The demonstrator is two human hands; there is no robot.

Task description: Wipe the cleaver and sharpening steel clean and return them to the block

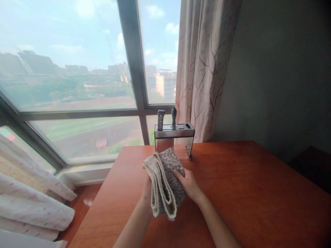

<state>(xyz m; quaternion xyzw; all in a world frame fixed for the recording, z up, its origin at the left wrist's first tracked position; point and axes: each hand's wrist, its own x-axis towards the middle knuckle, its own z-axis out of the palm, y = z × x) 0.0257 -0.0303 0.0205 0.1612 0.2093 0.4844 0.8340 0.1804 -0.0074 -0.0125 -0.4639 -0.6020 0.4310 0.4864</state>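
Home, high-rise flat: curtain (207, 69), big window (77, 69) w/ city view, knife block (174, 136).

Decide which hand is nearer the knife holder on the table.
Right. The right hand lies on the folded cloth just below the knife holder; the left hand sits behind the cloth, farther left.

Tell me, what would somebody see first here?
A folded grey and cream towel in the middle, held between the left hand and right hand above a reddish wooden table. Behind it stands a metal knife rack with two handles sticking up, before a big window.
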